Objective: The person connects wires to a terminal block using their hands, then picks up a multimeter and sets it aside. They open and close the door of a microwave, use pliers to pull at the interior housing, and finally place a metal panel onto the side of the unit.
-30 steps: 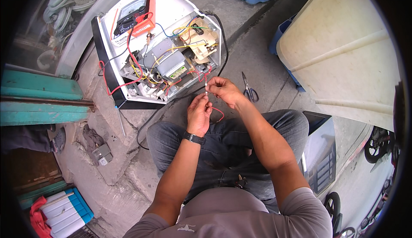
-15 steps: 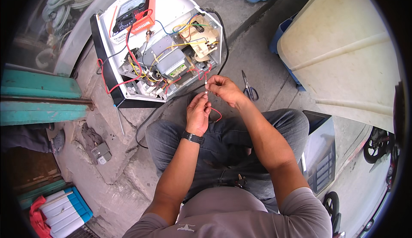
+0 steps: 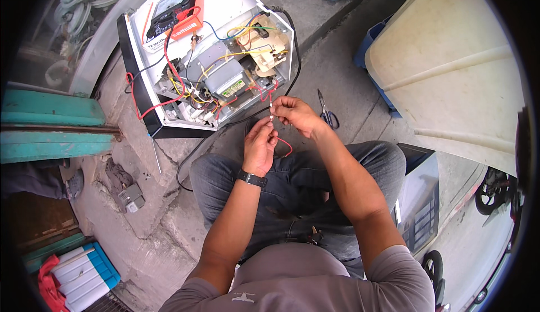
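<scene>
Pinched closed, the left and right hands [image 3: 259,147] [image 3: 298,117] hold a red wire [image 3: 290,145] beside an opened appliance [image 3: 222,75].

A grey, white-marked short-sleeved shirt [image 3: 292,272], dark trousers [image 3: 367,168], apparently denim, and a black wristwatch [image 3: 251,178] are worn.

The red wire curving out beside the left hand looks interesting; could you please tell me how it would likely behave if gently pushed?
The red wire would probably flex easily, since its visible length already bends in a curve beside the left hand. It is likely light, as it looks thin.
</scene>
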Demonstrator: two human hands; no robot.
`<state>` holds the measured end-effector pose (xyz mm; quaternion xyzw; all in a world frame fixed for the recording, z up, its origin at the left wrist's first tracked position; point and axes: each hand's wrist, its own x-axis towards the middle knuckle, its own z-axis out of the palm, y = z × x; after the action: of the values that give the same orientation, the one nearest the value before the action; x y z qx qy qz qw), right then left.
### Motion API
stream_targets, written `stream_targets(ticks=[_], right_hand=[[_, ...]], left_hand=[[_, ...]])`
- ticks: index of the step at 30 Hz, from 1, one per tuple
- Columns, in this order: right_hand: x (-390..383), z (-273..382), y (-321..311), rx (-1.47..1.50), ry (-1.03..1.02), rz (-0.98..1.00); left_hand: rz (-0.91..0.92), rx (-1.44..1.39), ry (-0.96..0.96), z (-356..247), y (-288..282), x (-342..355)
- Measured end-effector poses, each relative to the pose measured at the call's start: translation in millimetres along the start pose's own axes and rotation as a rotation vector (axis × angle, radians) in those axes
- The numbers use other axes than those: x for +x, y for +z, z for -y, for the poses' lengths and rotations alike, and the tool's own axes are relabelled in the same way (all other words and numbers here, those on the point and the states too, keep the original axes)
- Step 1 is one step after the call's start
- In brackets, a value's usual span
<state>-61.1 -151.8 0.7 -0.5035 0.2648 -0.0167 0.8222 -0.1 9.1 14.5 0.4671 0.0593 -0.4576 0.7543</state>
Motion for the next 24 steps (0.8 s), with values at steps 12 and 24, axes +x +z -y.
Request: stream_targets(ticks=[12, 24], right_hand=[[-1.4, 3.7, -2.3, 0.071, 0.029, 0.044], [-0.4, 4.7, -6.8, 0.063, 0.040, 0.074]], left_hand=[[0.029, 0.036, 0.025, -2.3, 0.6, -3.0], [0.005, 0.187, 0.103, 2.1, -0.7, 0.8]])
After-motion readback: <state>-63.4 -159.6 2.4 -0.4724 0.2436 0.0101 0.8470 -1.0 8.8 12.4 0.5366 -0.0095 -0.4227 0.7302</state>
